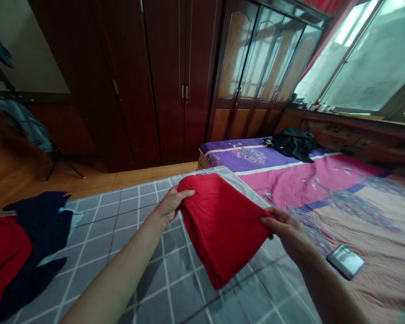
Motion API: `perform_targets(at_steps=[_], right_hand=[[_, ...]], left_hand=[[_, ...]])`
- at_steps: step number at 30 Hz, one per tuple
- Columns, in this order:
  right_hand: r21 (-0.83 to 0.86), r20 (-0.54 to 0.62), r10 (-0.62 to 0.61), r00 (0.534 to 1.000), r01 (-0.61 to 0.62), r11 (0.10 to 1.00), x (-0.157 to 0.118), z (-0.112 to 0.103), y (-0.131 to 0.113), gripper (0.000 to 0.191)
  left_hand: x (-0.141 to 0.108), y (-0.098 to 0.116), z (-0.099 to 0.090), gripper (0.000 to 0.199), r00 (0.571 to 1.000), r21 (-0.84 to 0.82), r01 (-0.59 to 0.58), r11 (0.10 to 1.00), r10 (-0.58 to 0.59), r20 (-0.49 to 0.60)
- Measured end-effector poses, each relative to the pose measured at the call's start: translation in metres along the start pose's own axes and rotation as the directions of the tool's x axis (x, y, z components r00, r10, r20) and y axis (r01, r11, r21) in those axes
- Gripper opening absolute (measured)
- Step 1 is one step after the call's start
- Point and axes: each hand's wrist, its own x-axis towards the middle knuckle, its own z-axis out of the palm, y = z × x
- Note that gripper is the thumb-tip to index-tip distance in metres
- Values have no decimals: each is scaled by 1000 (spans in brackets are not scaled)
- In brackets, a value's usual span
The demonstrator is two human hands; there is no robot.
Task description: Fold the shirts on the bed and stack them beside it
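Note:
A folded red garment (224, 225) is stretched between my two hands, above a grey checked cloth (148, 252); its exact kind does not show. My left hand (173, 202) pinches its upper left edge, with the thumb on top. At the right corner my right hand (285, 227) grips it between thumb and fingers. The garment's lower corner points toward me, and several fabric layers show along its left edge.
Red clothing (5, 256) and dark blue clothing (42, 225) lie in a heap at the left. Right of the checked cloth is a patterned bedspread (324, 180) with a black garment or bag (292, 143) and a shiny flat device (346, 261). Dark wardrobes (168, 81) stand behind.

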Motion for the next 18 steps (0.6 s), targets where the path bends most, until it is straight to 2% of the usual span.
perform_targets(at_steps=[3, 5, 7, 10, 12, 15, 17, 18], right_hand=[[-13, -148, -3, 989, 1, 1000, 15, -27, 8, 33], [-47, -214, 38, 976, -49, 998, 24, -38, 27, 37], [-82, -269, 79, 960, -105, 991, 31, -44, 53, 42], [-136, -346, 88, 934, -143, 980, 37, -46, 89, 49], [-196, -386, 60, 921, -146, 970, 40, -46, 105, 55], [-320, -406, 20, 914, -163, 933, 43, -47, 113, 59], [-400, -412, 3, 911, -184, 898, 42, -46, 110, 61], [-479, -412, -44, 910, -175, 860, 41, -45, 107, 63]], left_hand=[[38, -7, 22, 43, 1000, 6, -24, 1000, 24, -16], [55, -25, 23, 46, 996, 42, 18, 999, -14, -87], [62, -50, 15, 50, 981, 87, 93, 992, -77, -179], [56, -84, -5, 51, 958, 132, 151, 980, -112, -263], [47, -95, -19, 47, 956, 152, 149, 977, -104, -273], [27, -94, -36, 42, 962, 208, 161, 965, -107, -251], [10, -87, -48, 40, 966, 269, 173, 948, -110, -233], [0, -84, -55, 40, 968, 301, 172, 938, -105, -227]])
